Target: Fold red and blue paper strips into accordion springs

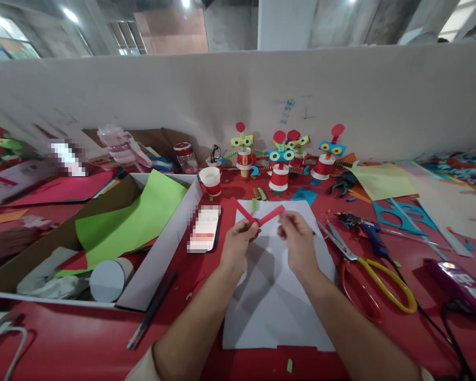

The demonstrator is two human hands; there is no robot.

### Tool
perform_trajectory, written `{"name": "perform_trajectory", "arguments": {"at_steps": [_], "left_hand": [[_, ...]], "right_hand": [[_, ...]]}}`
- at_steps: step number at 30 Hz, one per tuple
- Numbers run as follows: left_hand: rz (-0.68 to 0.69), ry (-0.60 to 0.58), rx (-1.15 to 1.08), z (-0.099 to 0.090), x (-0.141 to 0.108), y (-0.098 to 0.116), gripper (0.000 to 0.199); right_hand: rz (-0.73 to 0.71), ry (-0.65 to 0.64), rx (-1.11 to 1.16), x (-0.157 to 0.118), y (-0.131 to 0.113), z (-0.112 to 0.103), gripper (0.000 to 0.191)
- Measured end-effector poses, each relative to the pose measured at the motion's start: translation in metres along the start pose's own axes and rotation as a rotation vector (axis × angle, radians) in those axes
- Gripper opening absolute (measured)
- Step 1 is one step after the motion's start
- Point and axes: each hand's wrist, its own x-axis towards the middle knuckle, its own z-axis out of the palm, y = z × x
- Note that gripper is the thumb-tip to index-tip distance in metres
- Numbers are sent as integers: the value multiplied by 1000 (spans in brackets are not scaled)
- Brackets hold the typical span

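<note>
My left hand point(240, 237) is closed, pinching red paper strips point(272, 215) where they meet in a V. One arm of the V points up left, the other up right. A small green folded paper spring point(254, 204) shows just behind the pinch. My right hand point(297, 235) is beside the tip of the right-hand strip, fingers curled and slightly blurred; whether they grip the paper is unclear. Both hands are above a white sheet or board point(277, 301) on the red table. More folded green pieces point(262, 194) lie beyond it.
Left are a phone point(204, 228), a pen point(153, 309) and a box point(154, 275) with green paper. Several paper-cup robots point(278, 177) stand at the back beside a paper cup point(210, 180). Scissors point(353, 258), a glue gun point(368, 233) and a purple device point(456, 286) lie right.
</note>
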Motion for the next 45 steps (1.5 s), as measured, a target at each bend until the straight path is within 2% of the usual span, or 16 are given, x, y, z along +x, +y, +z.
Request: {"name": "perform_trajectory", "arguments": {"at_steps": [2, 4, 9, 15, 20, 28, 35, 37, 42, 45], "left_hand": [[-67, -20, -100, 0, 1, 0, 24], [-156, -36, -207, 0, 2, 1, 26], [-301, -45, -334, 1, 0, 5, 24], [-329, -49, -338, 5, -5, 11, 14], [-341, -15, -299, 7, -6, 15, 7], [-268, -45, -226, 3, -5, 12, 17], [-168, -47, -183, 3, -4, 10, 25], [-111, -52, -168, 4, -5, 9, 23], [100, -125, -22, 13, -16, 10, 13], [119, -136, -2, 17, -20, 12, 12]], "right_hand": [[49, -207, -127, -7, 4, 4, 20], [38, -281, -167, -12, 7, 8, 24], [-63, -318, -146, -14, 10, 7, 32], [-304, -240, -337, -15, 1, 5, 17], [-362, -207, -352, -17, -3, 6, 14], [-376, -177, -334, -17, 1, 6, 16], [-319, -213, -292, -18, -1, 6, 14], [-272, -231, -251, -18, -3, 6, 14], [-35, -227, -46, -16, -6, 8, 17], [-1, -195, 19, -15, -4, 9, 20]]}}
